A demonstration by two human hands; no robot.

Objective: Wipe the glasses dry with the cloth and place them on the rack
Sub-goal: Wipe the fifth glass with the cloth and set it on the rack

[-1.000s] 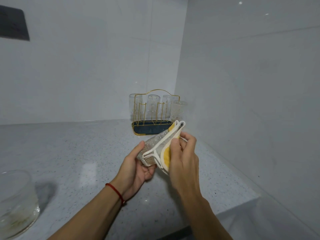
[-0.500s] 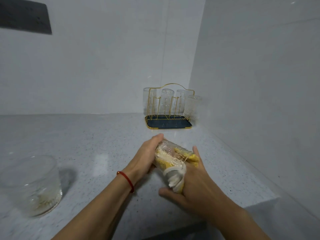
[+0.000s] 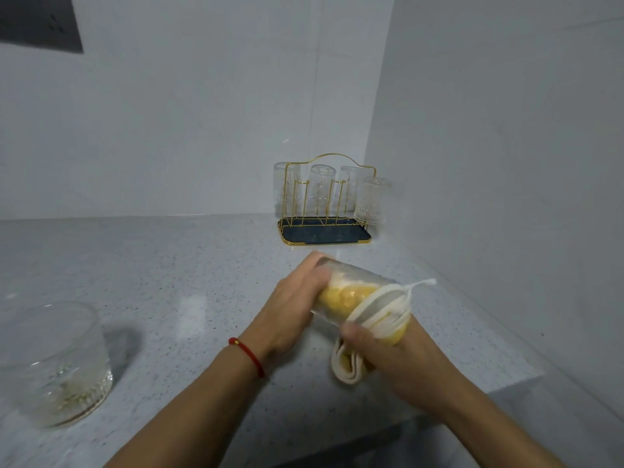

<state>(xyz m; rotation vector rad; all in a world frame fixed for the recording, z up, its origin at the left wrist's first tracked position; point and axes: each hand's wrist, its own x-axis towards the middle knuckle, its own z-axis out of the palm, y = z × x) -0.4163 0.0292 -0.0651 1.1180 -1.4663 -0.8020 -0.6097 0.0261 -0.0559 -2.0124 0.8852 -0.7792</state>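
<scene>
1. Nearest the camera, a glass [image 3: 351, 292] is held on its side above the counter [image 3: 189, 271], its closed end gripped by the left hand [image 3: 297, 309], whose fingers are curled firmly round it
2. The right hand [image 3: 388, 346] is closed on a yellow and white cloth [image 3: 374, 319]; part of the cloth is pushed inside the glass, where yellow is seen through the wall, and part is bunched over the mouth and hangs below the hand
3. The step in hand is judged to be the drying of the inside of this glass; nothing is being set on the rack yet
4. For the next move, the cloth is likely to be drawn out of the mouth and the glass turned upside down, so that it can be slipped over a free peg; a steady hold on the closed end is called for, since wet glass is slippery
5. At the left edge, one wide glass bowl [image 3: 50, 366] is seen standing upright on the counter, well apart from the hands
6. Farthest off, in the corner, one gold wire rack [image 3: 324, 211] with a dark tray is stood; four glasses are counted on it, upside down, three along the back and one at the front right
7. In all, five glasses, one bowl, one cloth and one rack are counted; free pegs are seen at the front of the rack
</scene>
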